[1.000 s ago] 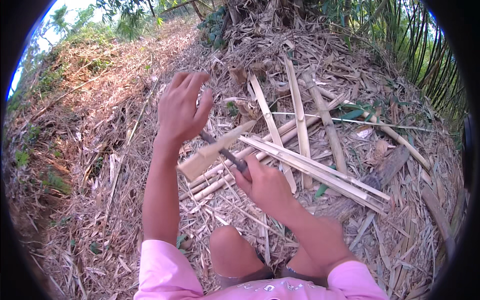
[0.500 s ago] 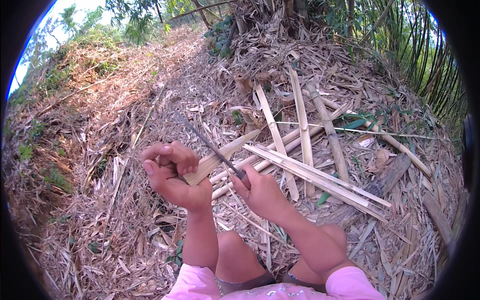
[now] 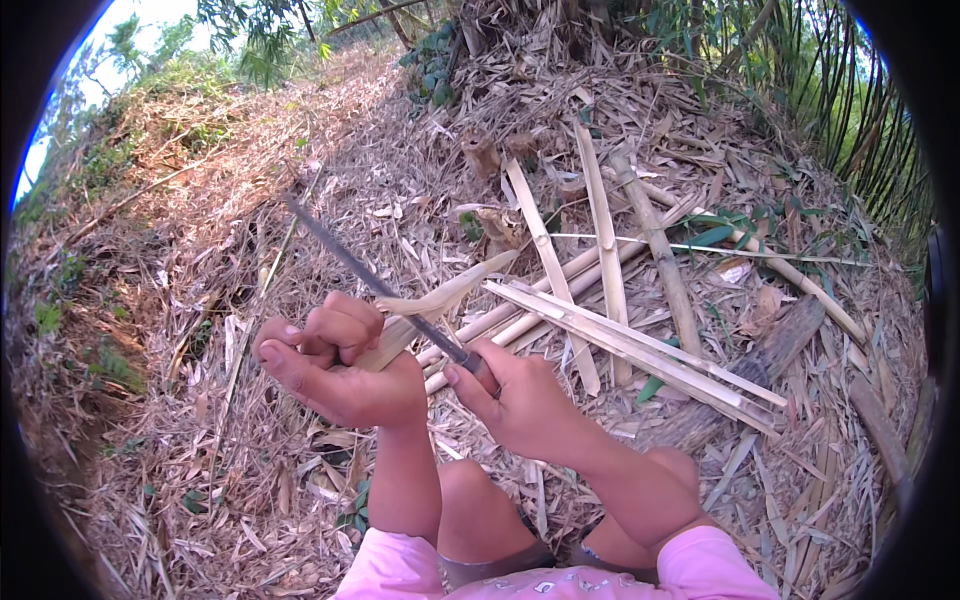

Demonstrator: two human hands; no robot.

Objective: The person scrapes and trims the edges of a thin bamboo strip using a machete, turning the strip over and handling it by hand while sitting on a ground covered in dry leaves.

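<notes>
My left hand [image 3: 340, 365] is closed with its palm up around the near end of a split bamboo piece [image 3: 388, 345], which points away to the right. In my right hand [image 3: 525, 400] is the handle of a long knife with a dark, narrow blade [image 3: 345, 258]. The blade lies across the bamboo just beyond my left fingers and reaches out to the far left. A pale strip [image 3: 450, 290] lifts and curves up from the bamboo at the blade.
Several split bamboo strips [image 3: 640, 355] and round poles [image 3: 660, 260] lie crossed on the leaf litter to the right. A thick weathered log [image 3: 775, 355] rests beyond my right knee. Cut stumps [image 3: 480, 155] stand ahead, below a bamboo clump. Ground slopes up at the left.
The knife blade has moved along the bamboo toward my left hand and now extends farther left. A pale strip has risen off the bamboo. My left hand has shifted slightly left.
</notes>
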